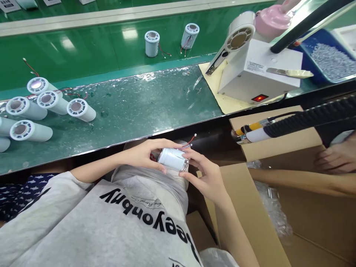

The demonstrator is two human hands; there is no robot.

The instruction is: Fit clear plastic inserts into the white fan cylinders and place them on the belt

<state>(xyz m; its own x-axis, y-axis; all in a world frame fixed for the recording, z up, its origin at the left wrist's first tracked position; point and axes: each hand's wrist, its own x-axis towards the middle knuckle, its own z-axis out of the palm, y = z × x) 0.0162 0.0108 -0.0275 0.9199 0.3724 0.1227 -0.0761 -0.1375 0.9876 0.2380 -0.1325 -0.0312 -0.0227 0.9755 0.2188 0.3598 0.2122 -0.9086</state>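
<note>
Above my lap, a pale blue cylindrical housing lies sideways between my hands. My left hand wraps its left end, thumb below and fingers over the top. At its right end, my right hand grips the rim between thumb and fingers. Thin red and dark wires with small white connectors stick up past the fingers. Part of the housing is hidden by my hands. On the bench edge to the left lie several similar cylinders with slotted round ends and wires.
Two more cylinders stand on the green conveyor. A white boxy machine with a lit red switch sits at right, near a blue bin of small pieces. Below are cardboard boxes, a hanging tool and another person's arm.
</note>
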